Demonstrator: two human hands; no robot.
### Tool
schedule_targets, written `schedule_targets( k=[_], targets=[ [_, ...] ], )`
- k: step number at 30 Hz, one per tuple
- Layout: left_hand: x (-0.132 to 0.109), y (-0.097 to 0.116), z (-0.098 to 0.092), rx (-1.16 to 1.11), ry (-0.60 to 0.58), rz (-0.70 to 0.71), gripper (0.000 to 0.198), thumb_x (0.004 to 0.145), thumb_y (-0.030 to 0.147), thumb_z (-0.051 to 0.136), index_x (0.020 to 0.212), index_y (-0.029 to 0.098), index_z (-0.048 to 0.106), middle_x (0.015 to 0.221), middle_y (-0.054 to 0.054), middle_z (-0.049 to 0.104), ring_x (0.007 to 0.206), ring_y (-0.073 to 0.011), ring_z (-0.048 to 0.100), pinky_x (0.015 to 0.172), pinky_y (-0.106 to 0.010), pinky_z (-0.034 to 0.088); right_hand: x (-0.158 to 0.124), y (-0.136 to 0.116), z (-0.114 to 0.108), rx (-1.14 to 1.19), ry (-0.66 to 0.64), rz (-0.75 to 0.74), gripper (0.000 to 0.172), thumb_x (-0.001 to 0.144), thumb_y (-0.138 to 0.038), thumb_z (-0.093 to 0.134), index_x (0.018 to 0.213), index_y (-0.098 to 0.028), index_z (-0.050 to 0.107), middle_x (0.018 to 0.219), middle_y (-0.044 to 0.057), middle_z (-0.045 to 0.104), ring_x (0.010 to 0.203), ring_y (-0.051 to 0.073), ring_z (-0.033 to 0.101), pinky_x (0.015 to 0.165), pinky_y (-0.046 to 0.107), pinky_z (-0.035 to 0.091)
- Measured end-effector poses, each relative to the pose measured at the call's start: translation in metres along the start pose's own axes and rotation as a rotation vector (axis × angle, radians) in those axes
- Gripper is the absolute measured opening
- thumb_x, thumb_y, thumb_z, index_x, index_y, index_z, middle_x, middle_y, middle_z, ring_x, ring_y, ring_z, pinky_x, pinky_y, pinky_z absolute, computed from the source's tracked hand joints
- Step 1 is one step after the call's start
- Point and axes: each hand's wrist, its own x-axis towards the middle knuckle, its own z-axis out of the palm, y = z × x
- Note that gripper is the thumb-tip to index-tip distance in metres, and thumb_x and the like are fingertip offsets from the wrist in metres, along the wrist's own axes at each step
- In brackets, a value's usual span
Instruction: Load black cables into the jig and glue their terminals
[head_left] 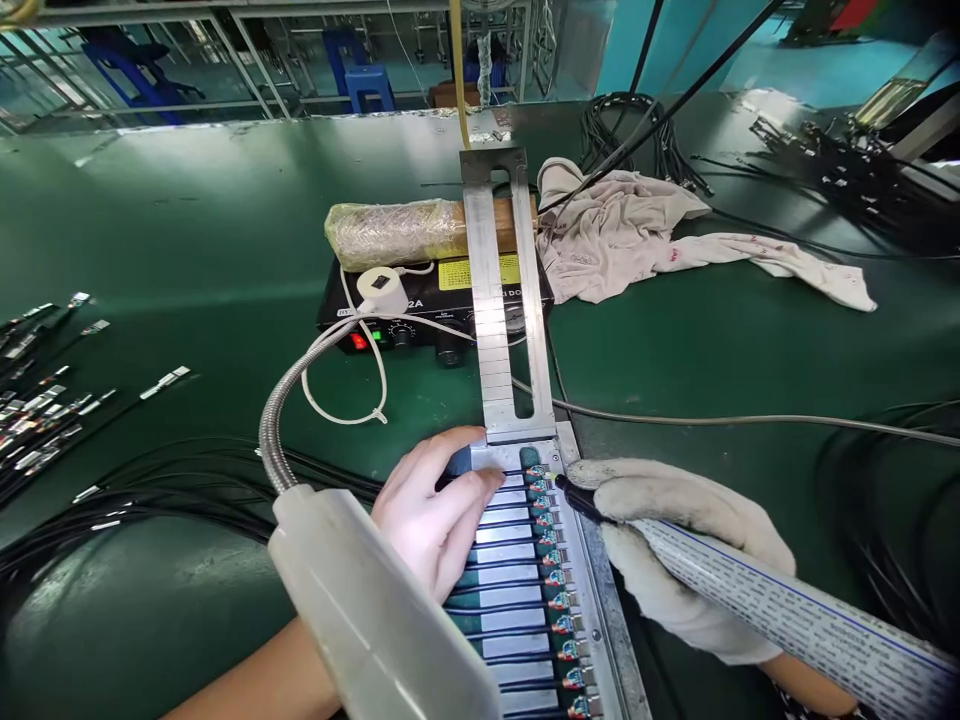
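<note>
A metal cable fixture [592, 575] runs down the bench in front of me, with black cables laid across it in a row. Small connectors with bare coloured wires [556, 578] line its right side. My bare left hand [439, 505] grips the fixture's far left corner, its fingers bent over the edge and a fingertip at the topmost cable. In a white glove, my right hand [690, 540] is closed round a white printed dispensing tube [780, 610]. The tube's black nozzle points left, its tip at or very near the topmost connector. A pale lamp head [382, 610] hides part of my left forearm.
A slotted metal plate [491, 310] rises from the fixture's far end. Behind it sit a black control box [420, 325], a plastic-wrapped roll [397, 232] and a crumpled cloth [607, 225]. Cable bundles [150, 510] lie at left; more dark cables [862, 190] are at right.
</note>
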Motion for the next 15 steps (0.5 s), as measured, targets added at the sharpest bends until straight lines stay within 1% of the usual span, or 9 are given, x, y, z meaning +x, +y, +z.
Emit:
schedule_targets(
  k=[6, 12, 15],
  targets=[
    [0.0028, 0.0027, -0.0011, -0.004, 0.021, 0.004, 0.020, 0.096, 0.021, 0.050, 0.093, 0.022, 0.069, 0.124, -0.008, 0.058, 0.109, -0.0235, 0.059, 0.091, -0.039, 0.054, 0.0017, -0.0027, 0.0011, 0.022, 0.020, 0.045, 0.022, 0.077, -0.011, 0.071, 0.095, -0.023, 0.067, 0.097, 0.005, 0.075, 0.086, 0.020, 0.073, 0.080, 0.032, 0.064],
    [0.0022, 0.0021, -0.0012, 0.017, 0.010, 0.002, 0.022, 0.097, 0.025, 0.048, 0.094, 0.022, 0.070, 0.125, -0.009, 0.057, 0.109, -0.0236, 0.059, 0.092, -0.039, 0.054, 0.0012, -0.0005, 0.0017, 0.007, 0.013, 0.037, 0.025, 0.076, -0.011, 0.071, 0.097, -0.024, 0.067, 0.100, 0.005, 0.074, 0.088, 0.022, 0.073, 0.080, 0.034, 0.064],
    [0.0029, 0.0012, -0.0005, 0.011, 0.014, 0.006, 0.022, 0.097, 0.024, 0.048, 0.095, 0.022, 0.070, 0.124, -0.009, 0.057, 0.109, -0.0239, 0.059, 0.092, -0.040, 0.054, 0.0001, -0.0003, 0.0014, -0.001, 0.014, 0.030, 0.026, 0.077, -0.011, 0.071, 0.098, -0.025, 0.066, 0.100, 0.005, 0.075, 0.086, 0.022, 0.073, 0.079, 0.034, 0.065]
  ],
)
